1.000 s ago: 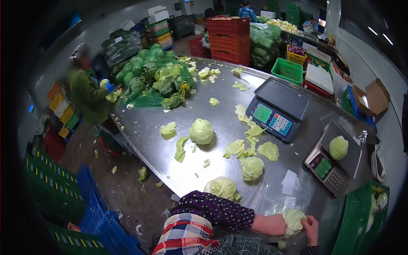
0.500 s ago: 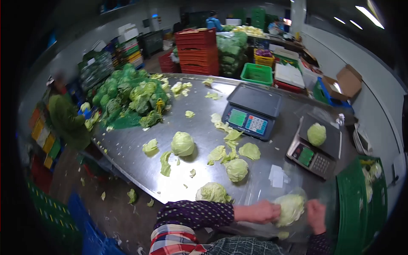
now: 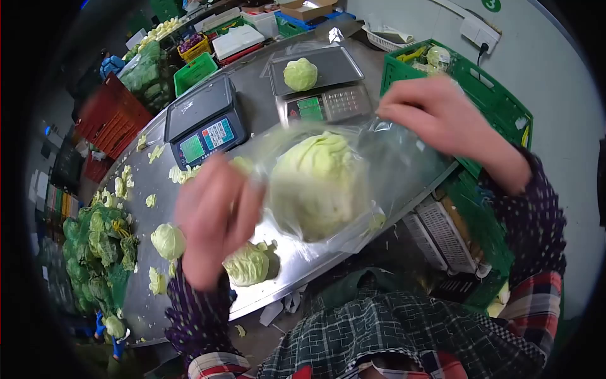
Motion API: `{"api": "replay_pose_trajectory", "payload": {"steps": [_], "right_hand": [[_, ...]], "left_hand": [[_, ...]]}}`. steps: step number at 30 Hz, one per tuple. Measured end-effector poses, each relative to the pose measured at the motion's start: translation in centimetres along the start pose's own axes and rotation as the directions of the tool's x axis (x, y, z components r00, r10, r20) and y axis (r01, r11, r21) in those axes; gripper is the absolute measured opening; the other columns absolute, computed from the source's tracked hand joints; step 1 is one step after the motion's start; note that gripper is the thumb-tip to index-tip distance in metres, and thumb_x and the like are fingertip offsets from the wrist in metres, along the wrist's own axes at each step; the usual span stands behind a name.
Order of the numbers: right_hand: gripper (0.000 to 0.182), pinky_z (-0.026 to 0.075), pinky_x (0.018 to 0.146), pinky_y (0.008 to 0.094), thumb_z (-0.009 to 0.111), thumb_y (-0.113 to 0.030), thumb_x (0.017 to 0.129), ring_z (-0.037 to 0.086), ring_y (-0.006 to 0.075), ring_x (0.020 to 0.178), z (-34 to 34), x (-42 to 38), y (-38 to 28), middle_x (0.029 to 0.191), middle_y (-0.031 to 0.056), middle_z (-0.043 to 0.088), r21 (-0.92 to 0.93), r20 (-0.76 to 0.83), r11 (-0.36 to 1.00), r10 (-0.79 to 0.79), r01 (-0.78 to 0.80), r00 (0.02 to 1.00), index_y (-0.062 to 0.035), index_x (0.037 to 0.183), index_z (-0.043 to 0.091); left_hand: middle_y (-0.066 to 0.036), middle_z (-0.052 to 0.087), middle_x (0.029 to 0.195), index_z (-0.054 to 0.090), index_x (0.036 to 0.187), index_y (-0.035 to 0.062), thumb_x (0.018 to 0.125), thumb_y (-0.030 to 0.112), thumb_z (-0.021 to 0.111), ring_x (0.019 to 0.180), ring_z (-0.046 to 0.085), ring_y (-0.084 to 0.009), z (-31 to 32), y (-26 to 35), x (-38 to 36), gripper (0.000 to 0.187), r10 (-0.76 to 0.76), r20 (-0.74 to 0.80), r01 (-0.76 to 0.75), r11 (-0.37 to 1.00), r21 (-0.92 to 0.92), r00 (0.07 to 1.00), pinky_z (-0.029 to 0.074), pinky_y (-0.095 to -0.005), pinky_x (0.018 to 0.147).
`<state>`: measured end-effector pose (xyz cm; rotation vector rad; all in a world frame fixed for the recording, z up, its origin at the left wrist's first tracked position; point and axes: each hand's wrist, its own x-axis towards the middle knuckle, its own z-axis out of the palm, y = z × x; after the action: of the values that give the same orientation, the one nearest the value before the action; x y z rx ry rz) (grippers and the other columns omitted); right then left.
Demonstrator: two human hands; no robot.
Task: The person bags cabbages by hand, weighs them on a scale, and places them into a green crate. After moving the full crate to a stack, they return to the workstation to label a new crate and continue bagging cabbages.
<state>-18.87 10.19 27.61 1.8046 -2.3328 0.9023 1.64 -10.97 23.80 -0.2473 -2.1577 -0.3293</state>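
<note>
Cabbage [image 3: 314, 184] in clear bag [image 3: 391, 158] | L hand [image 3: 214, 218] + R hand [image 3: 442, 117] fingers pinching bag | above steel table [image 3: 278, 114]

pale green cabbage [image 3: 315, 183], clear bag [image 3: 391, 151], green crate [image 3: 499, 101].

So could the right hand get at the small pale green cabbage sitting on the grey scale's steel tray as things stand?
Probably not right away: the right hand is pinching the clear plastic bag that holds a large cabbage. The small pale green cabbage on the grey scale lies uncovered just beyond, with nothing between.
</note>
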Motion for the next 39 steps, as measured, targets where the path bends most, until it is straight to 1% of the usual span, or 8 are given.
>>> {"api": "replay_pose_trajectory", "payload": {"steps": [7,9,11,14,20,23,29,39], "right_hand": [[0.017,0.042,0.054,0.0276,0.063,-0.015,0.081,0.052,0.0122,0.053,1.2,1.7,2.3,0.061,0.0091,0.059,-0.095,-0.049,0.983,-0.162,0.157,0.986,0.0017,0.079,0.065],[0.017,0.042,0.053,0.0277,0.063,-0.015,0.080,0.051,0.0114,0.053,2.6,1.2,3.3,0.060,0.0088,0.059,-0.004,0.011,0.990,-0.143,0.143,0.990,0.0019,0.078,0.064],[0.017,0.042,0.052,0.0278,0.064,-0.014,0.079,0.050,0.0106,0.053,1.9,2.2,4.2,0.059,0.0086,0.058,0.049,0.062,0.990,-0.137,0.134,0.989,0.0021,0.077,0.064],[0.017,0.043,0.053,0.0286,0.065,-0.015,0.077,0.052,0.0122,0.054,4.3,0.0,6.3,0.061,0.0102,0.060,0.058,0.091,0.998,0.023,-0.029,0.996,0.0021,0.078,0.063],[0.015,0.045,0.055,0.0312,0.066,-0.014,0.075,0.058,0.0195,0.056,8.8,-7.3,8.8,0.061,0.0115,0.060,0.199,0.316,0.960,0.130,-0.199,0.940,0.0009,0.079,0.064],[0.019,0.050,0.067,0.0399,0.065,-0.020,0.074,0.064,0.0319,0.076,8.0,-8.4,6.9,0.077,0.0158,0.065,-0.176,0.606,0.973,0.227,-0.150,0.762,-0.0033,0.082,0.067],[0.022,0.048,0.066,0.0401,0.066,-0.024,0.076,0.062,0.0319,0.075,11.6,-7.4,-1.0,0.079,0.0154,0.064,0.500,0.327,0.859,-0.304,0.110,0.895,-0.0031,0.083,0.068],[0.020,0.045,0.056,0.0316,0.073,-0.017,0.070,0.060,0.0188,0.059,14.9,-4.7,-2.5,0.064,0.0101,0.063,0.532,0.737,0.792,-0.260,-0.299,0.623,0.0006,0.072,0.064]], "left_hand": [[-0.006,0.041,0.055,0.048,0.062,-0.0005,0.082,0.001,0.064,0.046,0.038,-0.0151,0.0,-0.3,0.2,0.025,-0.129,-0.233,0.098,0.986,-0.138,0.964,0.029,-0.0302,0.044],[-0.005,0.043,0.055,0.049,0.062,-0.0010,0.083,0.004,0.064,0.047,0.039,-0.0128,0.7,-1.6,-0.8,0.027,-0.509,0.050,0.510,0.846,-0.159,0.860,0.030,-0.0286,0.045],[-0.003,0.045,0.055,0.050,0.062,-0.0021,0.087,0.010,0.063,0.049,0.040,-0.0086,1.7,0.3,-1.5,0.031,-0.342,-0.052,0.333,0.934,-0.127,0.938,0.030,-0.0262,0.046],[-0.004,0.045,0.055,0.052,0.062,-0.0012,0.085,0.009,0.064,0.049,0.043,-0.0090,2.1,0.2,-4.4,0.028,-0.557,0.049,0.554,0.807,-0.205,0.829,0.032,-0.0254,0.046],[-0.006,0.055,0.064,0.059,0.065,0.0018,0.073,0.009,0.076,0.051,0.055,-0.0176,4.9,5.4,-11.9,0.020,-0.304,0.253,0.338,0.935,-0.104,0.919,0.043,-0.0296,0.045],[-0.006,0.058,0.071,0.062,0.076,0.0051,0.062,0.013,0.084,0.059,0.059,-0.0184,5.3,7.3,-13.9,0.027,-0.212,0.349,0.284,0.944,-0.170,0.913,0.047,-0.0296,0.049],[-0.005,0.056,0.072,0.058,0.076,0.0066,0.061,0.013,0.083,0.057,0.058,-0.0184,5.3,8.1,-13.8,0.030,-0.177,0.294,0.211,0.973,-0.088,0.939,0.046,-0.0300,0.046],[-0.004,0.053,0.069,0.056,0.071,0.0068,0.058,0.012,0.082,0.054,0.056,-0.0183,5.5,6.7,-13.5,0.029,-0.171,0.300,0.196,0.979,-0.054,0.938,0.045,-0.0294,0.044]]}}
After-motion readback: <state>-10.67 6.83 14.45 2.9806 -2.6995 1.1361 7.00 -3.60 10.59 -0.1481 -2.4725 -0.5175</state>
